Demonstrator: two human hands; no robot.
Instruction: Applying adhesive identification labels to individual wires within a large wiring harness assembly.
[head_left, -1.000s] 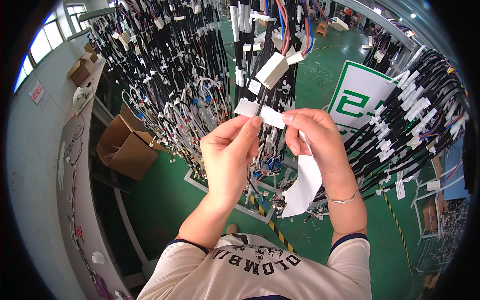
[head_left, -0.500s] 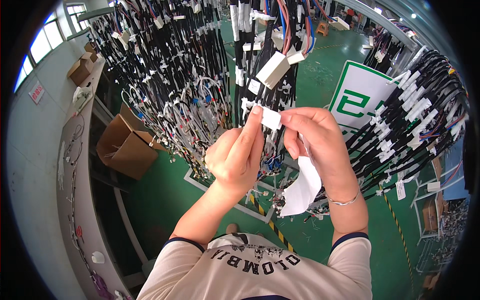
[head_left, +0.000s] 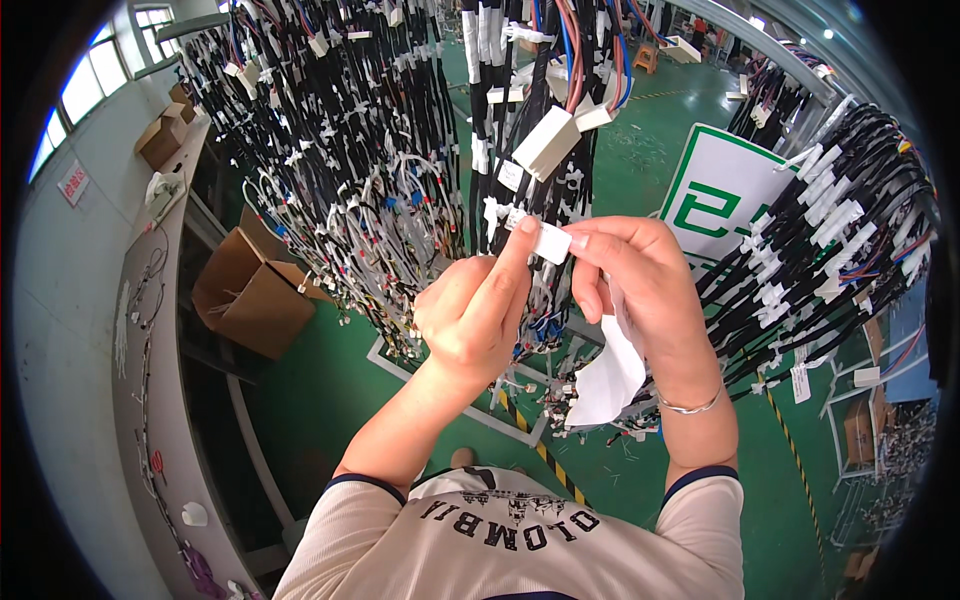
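Head view, only one here.

Left hand (head_left: 470, 315): fingers curled, index finger stretched up, its tip pressing on the small white rectangular label tag (head_left: 545, 241). Rest of the hand loosely closed; nothing else visibly held.

Right hand (head_left: 630, 275): thumb and forefinger pressed together on the right end of the same tag, pinching it. A long white paper backing strip (head_left: 612, 372) hangs down from under that palm, curling to the lower left; where exactly it is gripped is hidden by the fingers. Thin silver bracelet (head_left: 690, 406) on the right wrist.

Tag location: centre frame, between the two hands, just in front of a hanging bundle of black wire harness cables (head_left: 500, 160). Cannot tell if the tag is wrapped around a cable or only touching it. A cream rectangular plastic connector block (head_left: 546, 143) hangs just above the tag on the same bundle.

Around:
- dense rack of black taped harnesses with small white tags (head_left: 330, 170), left of centre
- second fan of black harnesses with white connectors (head_left: 830, 230), right
- white sign board with green border and green characters (head_left: 725, 195), standing behind the right hand
- open brown cardboard box (head_left: 250, 295) on the green painted floor (head_left: 330, 400), lower left
- long grey workbench (head_left: 150, 330) along the left wall, small items on it, too small to tell
- person's beige printed T-shirt with dark sleeve trim (head_left: 510, 535) at bottom edge
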